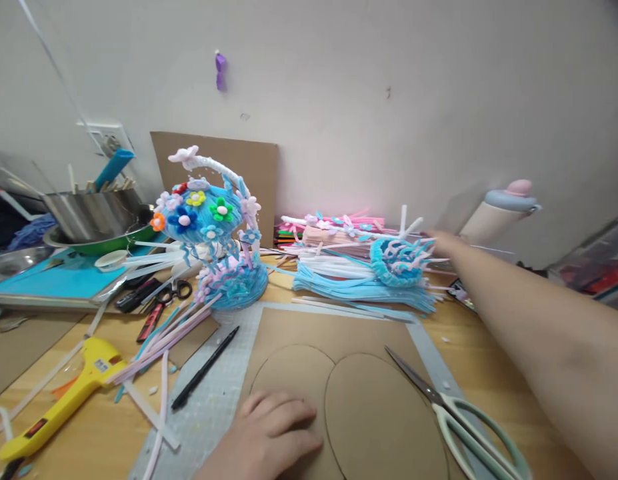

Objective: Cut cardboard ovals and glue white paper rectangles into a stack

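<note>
My left hand (269, 430) lies on a sheet of brown cardboard (379, 330), fingers loosely spread and holding nothing. Two large round outlines are drawn on the sheet, and the hand covers part of the left one. My right arm stretches to the back right; my right hand (439, 244) is partly behind a blue pipe-cleaner piece with pale pink strands (399, 260), its fingers hidden. Scissors with pale green handles (441, 400) lie partly opened on the cardboard's right side. A black pen (206, 367) rests on the grey cutting mat (193, 427) to the left.
A flower-covered blue pipe-cleaner lamp shape (203, 213) stands at the back left. Pipe-cleaner bundles (339, 279) lie along the wall. A yellow glue gun (63, 407) is at left, near black-handled scissors (176, 291). A bottle (499, 213) stands back right, a metal pot (91, 213) back left.
</note>
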`<state>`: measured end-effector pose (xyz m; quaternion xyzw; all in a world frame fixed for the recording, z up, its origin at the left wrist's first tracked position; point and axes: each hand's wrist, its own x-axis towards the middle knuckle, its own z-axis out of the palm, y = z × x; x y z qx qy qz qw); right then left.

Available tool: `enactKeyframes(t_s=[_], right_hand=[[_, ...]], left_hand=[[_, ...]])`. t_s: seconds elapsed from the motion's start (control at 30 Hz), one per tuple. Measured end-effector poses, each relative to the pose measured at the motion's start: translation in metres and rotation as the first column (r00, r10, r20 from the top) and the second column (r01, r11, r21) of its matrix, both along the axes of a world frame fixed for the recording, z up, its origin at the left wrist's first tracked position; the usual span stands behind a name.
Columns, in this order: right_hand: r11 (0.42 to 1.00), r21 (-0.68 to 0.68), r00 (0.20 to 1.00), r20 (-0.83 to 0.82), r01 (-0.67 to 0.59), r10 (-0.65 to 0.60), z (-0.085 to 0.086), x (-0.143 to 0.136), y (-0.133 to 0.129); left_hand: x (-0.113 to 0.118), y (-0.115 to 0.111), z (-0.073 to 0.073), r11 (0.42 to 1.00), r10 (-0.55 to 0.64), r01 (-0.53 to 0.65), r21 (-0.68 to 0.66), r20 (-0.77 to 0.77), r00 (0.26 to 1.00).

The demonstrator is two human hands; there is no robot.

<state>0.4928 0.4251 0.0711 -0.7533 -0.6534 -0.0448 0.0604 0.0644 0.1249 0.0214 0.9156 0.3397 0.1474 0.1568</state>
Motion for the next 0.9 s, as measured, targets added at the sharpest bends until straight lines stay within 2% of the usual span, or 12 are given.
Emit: enactKeyframes(t_s=[0.13,0.33,0.43,0.67,0.9], right_hand=[[0.991,-0.112,0.996,0.036,0.079,-0.076,-0.005,0.004,0.017],[0.989,0.021,0.985,0.084,0.147,-0.148,0.007,0.009,0.024],[0.981,0.11,0.978,0.12,0.158,-0.171,0.022,0.008,0.022],[0.959,0.259,0.967,0.195,0.11,-0.164,0.065,0.002,0.009],[0.898,0.428,0.957,0.202,0.104,-0.207,0.113,0.013,-0.005]], left_hand=[[-0.001,0.004,-0.002,0.999,-0.032,0.032,0.02,-0.005,0.999],[-0.003,0.004,-0.015,0.999,-0.02,0.02,0.03,-0.01,1.0],[-0.004,0.004,-0.018,1.0,-0.028,0.028,-0.003,0.0,1.0],[-0.004,0.003,-0.011,0.99,-0.025,0.019,-0.141,-0.042,0.999],[-0.005,0.004,-0.017,0.995,-0.021,0.026,-0.099,0.048,0.999]])
